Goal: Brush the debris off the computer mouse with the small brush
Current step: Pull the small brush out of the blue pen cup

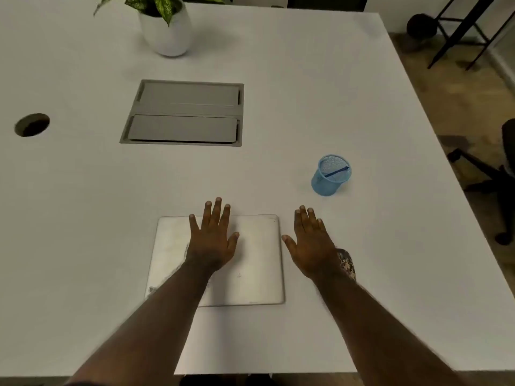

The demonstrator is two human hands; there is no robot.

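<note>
My left hand (213,238) lies flat and open on a closed silver laptop (256,260) near the table's front edge. To the right of the laptop, my right hand (310,246) is flat on the table with fingers spread. A dark computer mouse (347,263) speckled with pale debris peeks out from behind my right wrist, mostly hidden. A small dark blue brush (335,172) leans inside a light blue mesh cup (328,179), beyond and to the right of my right hand.
A white pot with a green plant (167,29) stands at the back. A grey cable hatch (184,112) is set into the white table (83,204), and a round cable hole (32,124) lies at the left. Black chair legs (487,174) show at the right.
</note>
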